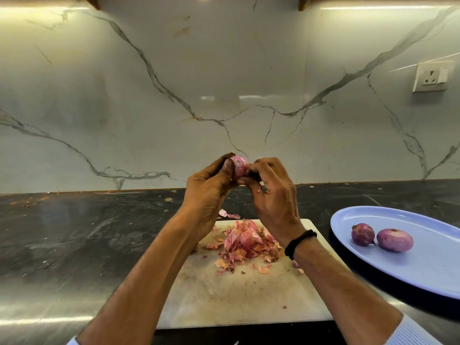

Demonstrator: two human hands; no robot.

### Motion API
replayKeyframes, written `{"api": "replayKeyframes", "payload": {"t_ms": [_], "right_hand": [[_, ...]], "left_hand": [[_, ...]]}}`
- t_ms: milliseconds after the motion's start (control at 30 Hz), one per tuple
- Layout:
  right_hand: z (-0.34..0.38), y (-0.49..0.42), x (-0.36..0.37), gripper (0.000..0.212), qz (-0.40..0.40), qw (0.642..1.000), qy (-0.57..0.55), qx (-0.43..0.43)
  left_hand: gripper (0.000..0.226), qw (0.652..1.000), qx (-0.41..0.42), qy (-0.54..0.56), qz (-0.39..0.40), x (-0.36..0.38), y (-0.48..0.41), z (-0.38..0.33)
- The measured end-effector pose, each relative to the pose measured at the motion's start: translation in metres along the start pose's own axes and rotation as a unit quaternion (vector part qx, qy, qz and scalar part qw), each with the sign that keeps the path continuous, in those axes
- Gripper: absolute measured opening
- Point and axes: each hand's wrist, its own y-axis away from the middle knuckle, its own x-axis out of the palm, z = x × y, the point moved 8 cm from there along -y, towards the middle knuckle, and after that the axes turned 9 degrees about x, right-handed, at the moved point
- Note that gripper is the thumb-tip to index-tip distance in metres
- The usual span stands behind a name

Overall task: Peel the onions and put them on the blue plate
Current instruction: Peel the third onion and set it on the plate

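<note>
Small pink-purple onion (239, 168), raised above the far edge of the white stone chopping board (249, 295), mid-peel. Left hand (209, 188) cups it, thumb across its face. Right hand (271, 195) pinches at its side, apparently lifting a last strip of skin; fingers hide the spot. Both forearms angle upward. Next: strip clean, then carry rightward to the oval blue plate (423, 267) at the dark worktop's right edge, beside two peeled purple onions (395, 240).

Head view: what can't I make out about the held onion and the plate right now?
Onion: lower part hidden by the left hand and right hand; remaining skin cannot be judged.
Blue plate: right end cut off by the frame edge, so its full count is unknown.
Cutting board: partly under the peelings.
</note>
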Motion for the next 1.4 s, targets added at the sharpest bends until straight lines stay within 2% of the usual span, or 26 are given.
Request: {"api": "replayKeyframes", "payload": {"t_ms": [300,400,500,567,767,833,1000,1067,1200,1400], "right_hand": [[0.0004,-0.0001,0.0000,0.034,0.005,1.000,-0.025,0.012],[-0.0019,-0.0005,0.0013,0.031,0.005,1.000,-0.016,0.010],[-0.0020,0.0004,0.0036,0.018,0.005,1.000,0.004,0.000],[-0.0032,0.0007,0.0039,0.016,0.003,1.000,0.002,0.003],[-0.0015,0.0004,0.0019,0.035,0.003,1.000,-0.016,0.011],[-0.0013,0.0002,0.0010,0.034,-0.002,1.000,-0.008,0.004],[0.0009,0.0017,0.0002,0.016,-0.008,1.000,0.004,-0.010],[-0.0006,0.0024,-0.0002,0.018,-0.008,1.000,-0.008,0.001],[-0.0014,0.0009,0.0013,0.038,0.000,1.000,-0.010,0.009],[-0.0004,0.0013,0.0017,0.031,-0.004,1.000,0.002,-0.008]], "left_hand": [[0.023,1.000,0.002,-0.003,0.003,0.0012,0.0005,-0.0012],[0.027,1.000,0.001,-0.003,0.001,0.0006,0.0002,0.0001],[0.036,1.000,0.003,0.004,0.002,0.0016,0.0001,-0.0001],[0.031,1.000,0.004,0.007,0.000,0.0015,-0.0007,-0.0001],[0.031,1.000,0.007,-0.007,-0.006,-0.0009,-0.0013,0.0004],[0.030,1.000,0.009,-0.009,-0.003,0.0005,-0.0011,-0.0004],[0.033,1.000,0.016,0.001,0.007,0.0044,0.0000,-0.0016],[0.026,1.000,0.015,0.003,0.003,0.0035,-0.0006,-0.0009],[0.022,1.000,0.017,-0.007,0.005,0.0025,-0.0009,-0.0003],[0.025,1.000,0.013,-0.014,0.000,0.0004,-0.0019,0.0045]]}}
